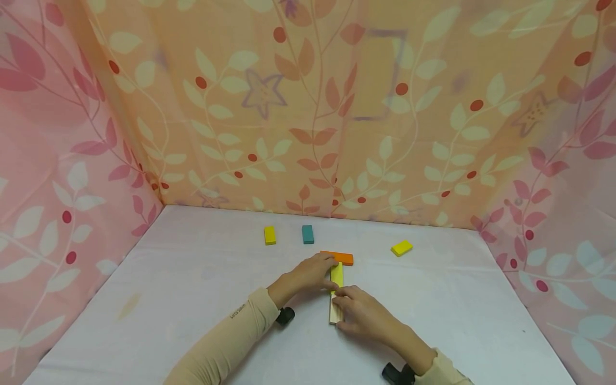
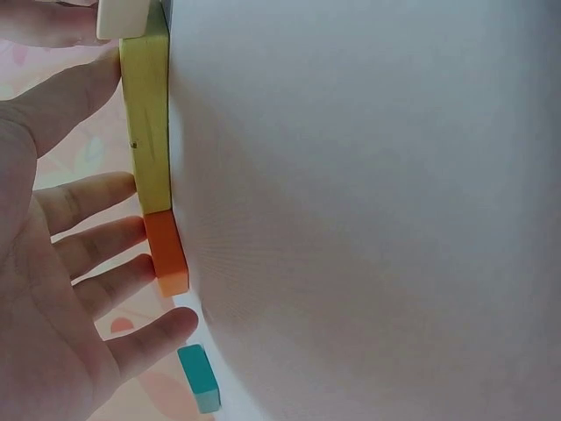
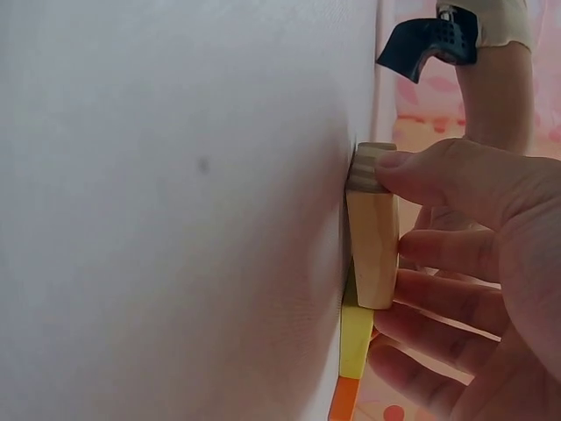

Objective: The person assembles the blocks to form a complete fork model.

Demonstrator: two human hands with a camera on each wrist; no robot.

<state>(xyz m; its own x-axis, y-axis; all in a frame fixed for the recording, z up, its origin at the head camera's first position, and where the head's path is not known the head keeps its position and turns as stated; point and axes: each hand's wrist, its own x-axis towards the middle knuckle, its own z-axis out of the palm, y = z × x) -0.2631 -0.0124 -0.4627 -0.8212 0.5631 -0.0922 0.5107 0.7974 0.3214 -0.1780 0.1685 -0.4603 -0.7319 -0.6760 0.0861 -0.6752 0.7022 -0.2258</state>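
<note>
In the head view an orange block (image 1: 344,260) lies crosswise, and a long yellow block (image 1: 338,271) runs from it towards the person. My left hand (image 1: 312,272) rests along these two, fingers spread and fairly straight. Its thumb touches the near part of the yellow block in the left wrist view, with fingertips at the yellow and orange blocks. My right hand (image 1: 364,316) holds a plain wooden block (image 3: 375,246) at the yellow block's near end. The right thumb presses the wooden block's near end face while fingers lie along its side. The wooden block overlaps the yellow one in the right wrist view.
Farther back on the white-covered table (image 1: 159,299) lie a yellow block (image 1: 270,235), a teal block (image 1: 308,234) and, to the right, another yellow block (image 1: 401,247). Floral cloth walls (image 1: 308,176) enclose the table's back and sides. Black wrist cameras sit under both sleeves.
</note>
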